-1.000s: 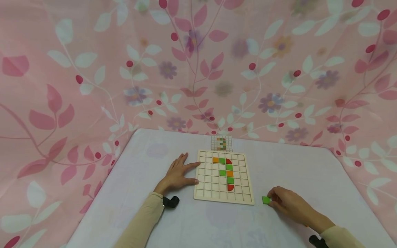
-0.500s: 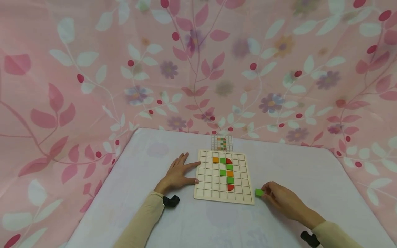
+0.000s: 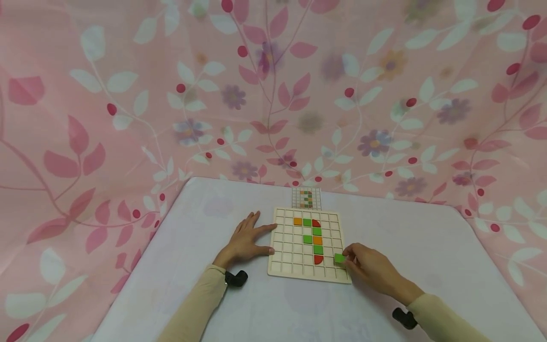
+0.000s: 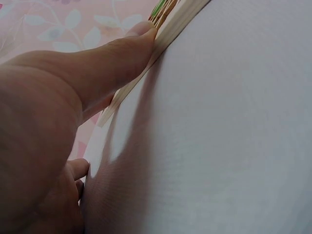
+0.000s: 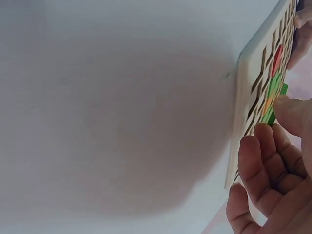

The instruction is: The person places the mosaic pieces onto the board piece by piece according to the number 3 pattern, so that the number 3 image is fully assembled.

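On the table lies a pale wooden grid board (image 3: 295, 270) with green, orange and red tiles set in some squares. Between thumb and fingers, my right hand (image 3: 376, 268) pinches a green square tile (image 3: 339, 258) over the board's right edge. The right wrist view shows the same green tile (image 5: 283, 90) at the thumb tip. My left hand (image 3: 244, 242) lies spread at the board's left edge, its index finger and thumb touching the rim. In the left wrist view the thumb (image 4: 122, 56) rests against the board's wooden edge (image 4: 178, 27).
Behind the board lies a small pattern card (image 3: 306, 197) printed with a grid and coloured squares. A white cloth (image 3: 213, 204) covers the table. A pink floral curtain (image 3: 273, 95) hangs at the back and sides.
My right hand has carried the green tile leftward and away from me, from the cloth right of the board to over its right edge. The left hand has stayed in place.
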A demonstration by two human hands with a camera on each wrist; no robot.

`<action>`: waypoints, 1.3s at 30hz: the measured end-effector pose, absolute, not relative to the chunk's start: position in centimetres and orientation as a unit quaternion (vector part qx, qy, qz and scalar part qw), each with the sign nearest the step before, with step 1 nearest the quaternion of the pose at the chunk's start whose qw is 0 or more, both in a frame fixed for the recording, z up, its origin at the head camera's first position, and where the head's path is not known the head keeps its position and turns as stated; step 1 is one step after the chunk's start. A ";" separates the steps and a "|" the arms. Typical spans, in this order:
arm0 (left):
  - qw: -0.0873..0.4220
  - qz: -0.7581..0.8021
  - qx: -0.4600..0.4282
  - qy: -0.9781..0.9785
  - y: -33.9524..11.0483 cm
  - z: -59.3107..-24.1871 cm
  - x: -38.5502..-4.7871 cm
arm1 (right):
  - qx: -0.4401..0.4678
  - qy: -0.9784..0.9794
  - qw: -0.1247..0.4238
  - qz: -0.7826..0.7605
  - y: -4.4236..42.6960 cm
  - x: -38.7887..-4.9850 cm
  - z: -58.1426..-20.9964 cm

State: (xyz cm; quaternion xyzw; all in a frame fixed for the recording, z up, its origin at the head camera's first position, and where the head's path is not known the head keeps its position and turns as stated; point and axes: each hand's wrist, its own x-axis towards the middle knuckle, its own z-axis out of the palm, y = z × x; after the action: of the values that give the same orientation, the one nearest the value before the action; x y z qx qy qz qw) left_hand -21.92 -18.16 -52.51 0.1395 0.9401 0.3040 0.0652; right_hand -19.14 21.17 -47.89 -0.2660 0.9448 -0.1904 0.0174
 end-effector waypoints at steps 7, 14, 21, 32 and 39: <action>0.061 0.304 0.146 0.939 -18.3 -52.6 -21.9 | -0.273 0.936 0.026 -0.219 19.2 -19.7 -47.8; 0.064 0.306 0.145 0.939 -18.2 -52.6 -21.9 | -0.273 0.933 0.038 -0.233 17.0 -20.0 -48.1; 0.065 0.309 0.143 0.938 -18.2 -52.5 -21.9 | -0.318 0.921 0.016 -0.224 15.5 -20.3 -48.5; 0.068 0.311 0.147 0.937 -18.3 -52.7 -21.9 | -0.346 0.913 -0.023 -0.215 14.1 -20.3 -49.2; 0.062 0.308 0.143 0.939 -18.3 -52.7 -22.0 | -0.340 0.914 -0.029 -0.218 13.9 -20.4 -49.2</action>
State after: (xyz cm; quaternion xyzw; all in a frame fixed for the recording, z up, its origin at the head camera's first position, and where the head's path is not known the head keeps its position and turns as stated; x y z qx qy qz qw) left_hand -21.96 -18.30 -52.70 0.1429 0.9387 0.3076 0.0624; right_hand -20.42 13.94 -49.16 -0.3399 0.9144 -0.2181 -0.0287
